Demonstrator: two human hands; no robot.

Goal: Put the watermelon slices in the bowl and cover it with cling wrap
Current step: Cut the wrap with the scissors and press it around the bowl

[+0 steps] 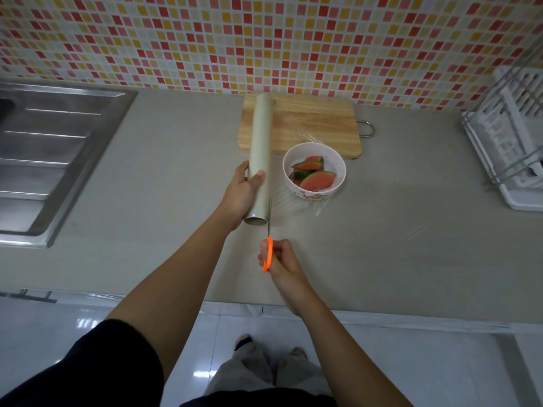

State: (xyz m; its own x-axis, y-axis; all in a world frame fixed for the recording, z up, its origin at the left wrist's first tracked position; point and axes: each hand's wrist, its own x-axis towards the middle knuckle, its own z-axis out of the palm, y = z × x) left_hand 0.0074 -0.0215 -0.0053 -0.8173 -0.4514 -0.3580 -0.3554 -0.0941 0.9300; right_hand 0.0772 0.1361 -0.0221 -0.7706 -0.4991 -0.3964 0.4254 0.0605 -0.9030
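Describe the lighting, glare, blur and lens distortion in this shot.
Head view: dim, even light with soft shadows; glare patches on the white floor tiles; wide-angle bending bows the counter edge and tilts the dish rack; the cling wrap shows only as faint sheen; the centre is sharp, the edges soft.

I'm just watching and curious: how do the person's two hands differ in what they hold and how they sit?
The left hand wraps around the near end of the cling wrap roll, while the right hand grips the orange-handled scissors. The left hand reaches further across the counter, level with the bowl; the right hand stays nearer the counter's front edge. Both are closed on a tool, close together.
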